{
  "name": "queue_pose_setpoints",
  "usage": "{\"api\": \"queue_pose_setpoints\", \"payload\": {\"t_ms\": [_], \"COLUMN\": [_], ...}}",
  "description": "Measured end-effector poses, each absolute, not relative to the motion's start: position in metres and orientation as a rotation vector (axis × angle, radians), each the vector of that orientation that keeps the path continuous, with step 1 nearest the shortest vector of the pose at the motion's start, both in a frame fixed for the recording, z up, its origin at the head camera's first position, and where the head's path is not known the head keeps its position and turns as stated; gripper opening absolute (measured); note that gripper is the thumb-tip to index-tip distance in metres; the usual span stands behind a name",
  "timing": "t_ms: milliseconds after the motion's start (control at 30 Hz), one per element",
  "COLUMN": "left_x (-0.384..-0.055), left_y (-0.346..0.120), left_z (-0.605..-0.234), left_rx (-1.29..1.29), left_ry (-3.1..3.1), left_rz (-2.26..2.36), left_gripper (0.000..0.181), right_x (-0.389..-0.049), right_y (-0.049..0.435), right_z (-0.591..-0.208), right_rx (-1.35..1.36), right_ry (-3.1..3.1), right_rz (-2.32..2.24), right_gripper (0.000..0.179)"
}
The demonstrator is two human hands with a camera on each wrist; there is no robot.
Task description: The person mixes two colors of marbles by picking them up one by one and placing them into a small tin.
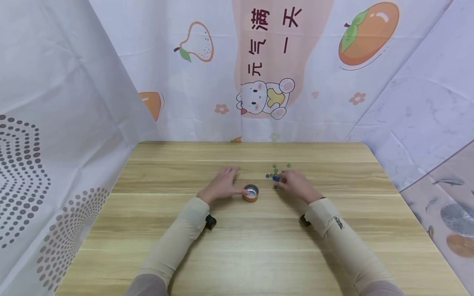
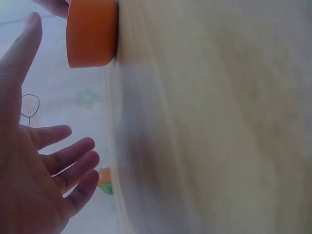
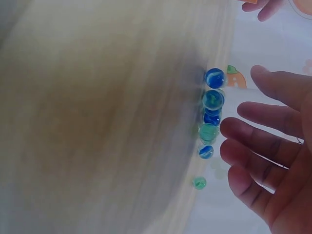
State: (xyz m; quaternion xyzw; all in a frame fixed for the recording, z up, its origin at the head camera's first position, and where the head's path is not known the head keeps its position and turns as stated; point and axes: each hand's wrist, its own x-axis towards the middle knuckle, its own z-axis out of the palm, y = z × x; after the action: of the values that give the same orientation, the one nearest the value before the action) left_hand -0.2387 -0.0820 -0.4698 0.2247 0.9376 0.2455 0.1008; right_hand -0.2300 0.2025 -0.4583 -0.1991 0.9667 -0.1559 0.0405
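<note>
A small round orange tin [image 1: 250,199] with a silvery inside stands on the table between the hands. My left hand [image 1: 222,185] is beside its left side, fingers spread and thumb reaching the rim in the head view; in the left wrist view a gap shows between the thumb and the tin's orange wall [image 2: 92,36]. Glass marbles, blue and green, lie in a loose cluster right of the tin. My right hand [image 1: 296,185] hovers at that cluster, fingers loosely bent and apart. In the right wrist view, a blue marble [image 3: 215,78] and a green marble [image 3: 199,183] sit before the fingertips, none visibly held.
The wooden table [image 1: 252,255] has its far edge against a printed curtain [image 1: 207,94]. A green marble [image 1: 289,165] lies a little apart, behind the cluster. Cloth also hangs at both sides. Black wrist devices [image 1: 210,222] sit under the sleeves.
</note>
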Motion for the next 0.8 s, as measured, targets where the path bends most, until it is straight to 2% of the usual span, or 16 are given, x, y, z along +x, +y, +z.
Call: {"api": "queue_pose_setpoints", "payload": {"t_ms": [800], "left_x": [-0.229], "left_y": [-0.070], "left_z": [-0.471], "left_rx": [0.792], "left_ry": [2.669], "left_rz": [0.674], "left_gripper": [0.084], "right_x": [-0.225], "right_y": [0.202], "right_z": [-0.467], "right_rx": [-0.659], "right_ry": [2.973], "right_rz": [-0.554], "right_gripper": [0.022]}}
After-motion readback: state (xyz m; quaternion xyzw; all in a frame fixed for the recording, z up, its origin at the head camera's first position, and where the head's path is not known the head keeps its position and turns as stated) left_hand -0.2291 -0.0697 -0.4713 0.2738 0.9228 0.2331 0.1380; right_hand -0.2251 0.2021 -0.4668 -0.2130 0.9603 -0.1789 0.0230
